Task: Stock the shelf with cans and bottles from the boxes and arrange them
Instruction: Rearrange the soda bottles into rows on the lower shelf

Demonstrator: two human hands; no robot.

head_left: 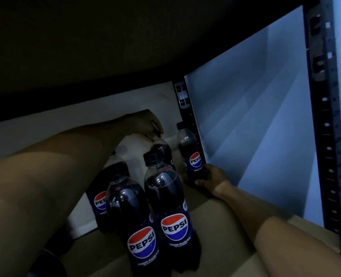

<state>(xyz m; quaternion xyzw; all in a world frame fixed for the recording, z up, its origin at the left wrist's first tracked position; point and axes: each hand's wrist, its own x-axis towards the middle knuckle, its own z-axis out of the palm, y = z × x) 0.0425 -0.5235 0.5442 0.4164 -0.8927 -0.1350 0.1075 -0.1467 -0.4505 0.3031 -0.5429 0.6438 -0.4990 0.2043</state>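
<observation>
Both hands worked inside a dim shelf [215,212] bay, under the board above. The left hand [147,124] reached deep and gripped the cap end of a rear bottle [161,150], fingers curled over its top, probably to steady it or set it back in the row. The right hand [209,178] held the lower body of the corner bottle [189,154], which stood upright just beside the rear upright post [185,108], apparently being seated against the shelf's end to start a tidy row. Three more Pepsi bottles [169,206] stood upright nearer the front, close together, labels facing outward. No cans or boxes were visible.
</observation>
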